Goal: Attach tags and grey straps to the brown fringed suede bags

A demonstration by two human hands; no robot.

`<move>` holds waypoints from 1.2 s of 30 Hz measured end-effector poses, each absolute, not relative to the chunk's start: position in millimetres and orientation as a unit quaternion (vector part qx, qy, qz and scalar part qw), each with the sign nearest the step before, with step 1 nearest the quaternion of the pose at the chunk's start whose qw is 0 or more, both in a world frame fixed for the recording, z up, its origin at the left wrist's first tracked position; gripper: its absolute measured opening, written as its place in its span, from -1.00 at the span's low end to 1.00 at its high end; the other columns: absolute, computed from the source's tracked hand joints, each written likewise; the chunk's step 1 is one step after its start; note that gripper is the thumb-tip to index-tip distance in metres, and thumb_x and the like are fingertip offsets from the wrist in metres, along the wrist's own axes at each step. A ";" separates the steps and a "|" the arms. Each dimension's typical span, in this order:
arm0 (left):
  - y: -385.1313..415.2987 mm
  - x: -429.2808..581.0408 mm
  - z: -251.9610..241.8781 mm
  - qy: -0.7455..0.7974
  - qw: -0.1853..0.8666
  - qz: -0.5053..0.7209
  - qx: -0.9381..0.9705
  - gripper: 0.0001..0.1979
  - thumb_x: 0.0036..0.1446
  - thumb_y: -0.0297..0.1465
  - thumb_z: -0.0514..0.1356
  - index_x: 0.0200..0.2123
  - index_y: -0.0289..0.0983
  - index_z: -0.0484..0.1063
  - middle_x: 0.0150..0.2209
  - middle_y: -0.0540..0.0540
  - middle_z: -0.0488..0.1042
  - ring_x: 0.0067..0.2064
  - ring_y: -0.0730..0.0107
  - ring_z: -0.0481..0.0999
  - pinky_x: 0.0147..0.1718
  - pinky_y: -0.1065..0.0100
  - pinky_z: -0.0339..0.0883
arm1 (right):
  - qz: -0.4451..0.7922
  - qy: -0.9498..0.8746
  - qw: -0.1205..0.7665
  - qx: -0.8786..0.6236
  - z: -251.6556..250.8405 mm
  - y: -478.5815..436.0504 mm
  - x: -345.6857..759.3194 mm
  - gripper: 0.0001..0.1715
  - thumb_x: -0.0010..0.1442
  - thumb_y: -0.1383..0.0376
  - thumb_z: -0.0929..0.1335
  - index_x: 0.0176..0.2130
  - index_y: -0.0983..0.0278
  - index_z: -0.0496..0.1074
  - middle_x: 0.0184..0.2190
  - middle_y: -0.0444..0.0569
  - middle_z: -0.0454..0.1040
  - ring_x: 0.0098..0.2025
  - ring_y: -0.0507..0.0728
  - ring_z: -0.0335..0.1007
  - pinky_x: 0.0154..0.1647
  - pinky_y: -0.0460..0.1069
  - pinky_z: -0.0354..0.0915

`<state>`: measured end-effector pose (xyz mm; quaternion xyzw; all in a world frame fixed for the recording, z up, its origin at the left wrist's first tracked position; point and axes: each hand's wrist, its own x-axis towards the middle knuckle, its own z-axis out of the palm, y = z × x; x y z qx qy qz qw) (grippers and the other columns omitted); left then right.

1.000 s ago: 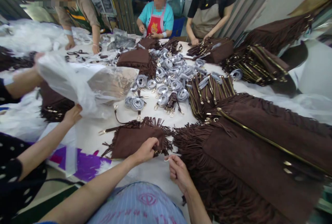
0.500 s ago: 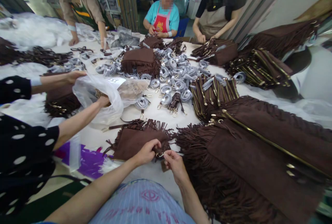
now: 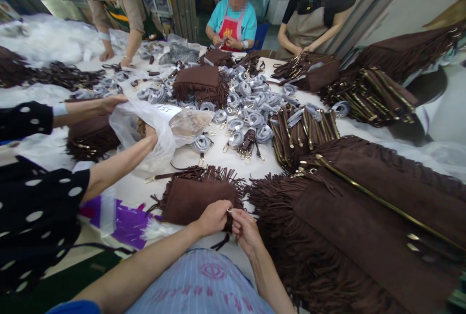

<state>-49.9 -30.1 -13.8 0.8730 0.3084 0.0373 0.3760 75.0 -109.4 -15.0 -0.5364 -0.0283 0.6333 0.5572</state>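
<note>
A small brown fringed bag [image 3: 202, 200] lies flat on the table in front of me. At its near right corner my left hand [image 3: 214, 218] is closed, gripping the edge. My right hand [image 3: 245, 226] meets it there, thumb and finger pinching a small shiny metal clasp [image 3: 229, 210]. The fingers hide most of the clasp, so I cannot tell how it is joined to the bag. A dark strip [image 3: 221, 242] hangs below the hands. Along the far side of the bag runs a thin brown strap [image 3: 169, 176] with a metal hook.
Large stacked brown bags [image 3: 349, 207] crowd my right side. Coiled wrapped straps [image 3: 251, 120] cover the table's middle, beside zipped pouches [image 3: 304, 132]. At left, a co-worker's arm [image 3: 120, 158] reaches into a clear plastic bag [image 3: 141, 132]. Other people stand and sit across the table.
My hands have come closer together at the bag's corner, and a brown tag-like piece below them no longer shows. The co-worker's hand remains inside the plastic bag.
</note>
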 end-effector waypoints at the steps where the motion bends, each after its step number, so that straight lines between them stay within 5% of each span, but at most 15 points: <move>1: -31.6 -49.7 -17.2 0.318 0.360 0.022 0.877 -0.81 0.04 -0.58 0.01 -0.30 -0.26 0.33 -0.33 -0.07 0.39 -0.25 0.31 0.34 -0.21 0.34 0.24 | 0.635 -0.030 0.556 -0.536 -17.2 -109.6 74.2 -0.53 -0.32 0.12 0.59 -0.46 0.31 0.44 -0.67 -0.29 0.11 -0.65 -0.11 -0.09 -0.67 -0.16 -0.14; 6: -35.3 -53.9 -17.9 0.248 0.303 0.005 0.920 -0.80 0.10 -0.56 0.05 -0.22 -0.25 0.35 -0.23 -0.11 0.38 -0.18 0.28 0.34 -0.18 0.31 0.21 | 0.589 -0.014 0.585 -0.557 -25.5 -133.1 96.8 -0.49 -0.26 0.04 0.58 -0.39 0.23 0.39 -0.64 -0.32 0.11 -0.66 -0.11 -0.18 -0.69 -0.16 -0.20; 10: -43.3 -41.7 -11.8 0.145 0.219 -0.065 0.963 -0.84 0.15 -0.29 0.19 -0.21 -0.22 0.40 -0.19 -0.15 0.34 -0.13 0.18 0.31 -0.19 0.24 0.18 | 0.556 -0.001 0.586 -0.589 -27.3 -167.2 117.1 -0.45 -0.29 0.01 0.59 -0.42 0.23 0.38 -0.66 -0.33 0.07 -0.67 -0.13 -0.28 -0.69 -0.16 -0.29; 17: -62.9 -13.7 -25.7 0.264 0.140 -0.136 0.945 -0.69 0.01 -0.39 0.19 -0.14 -0.35 0.33 -0.15 -0.29 0.32 -0.11 0.03 0.28 -0.19 0.10 0.18 | 0.554 -0.015 0.548 -0.627 -25.6 -190.6 99.1 -0.51 -0.26 0.02 0.57 -0.42 0.26 0.45 -0.62 -0.22 0.31 -0.67 -0.11 -0.04 -0.67 -0.16 -0.19; 24: -48.6 -29.0 -24.4 0.304 0.300 -0.068 0.902 -0.79 -0.04 -0.49 0.12 -0.25 -0.29 0.30 -0.22 -0.17 0.33 -0.15 0.18 0.33 -0.18 0.23 0.24 | 0.551 -0.035 0.515 -0.655 -34.1 -176.1 92.0 -0.45 -0.25 0.00 0.55 -0.31 0.28 0.52 -0.48 -0.10 0.50 -0.59 -0.03 0.15 -0.62 -0.14 -0.04; 36: -47.2 -49.9 -30.2 0.319 0.436 0.052 0.840 -0.76 -0.09 -0.53 0.13 -0.27 -0.26 0.33 -0.29 -0.05 0.30 -0.21 0.32 0.33 -0.20 0.36 0.23 | 0.559 -0.118 0.490 -0.659 -42.9 -152.9 92.0 -0.62 -0.20 0.06 0.50 -0.44 0.28 0.50 -0.60 -0.15 0.42 -0.63 -0.05 0.04 -0.64 -0.13 -0.11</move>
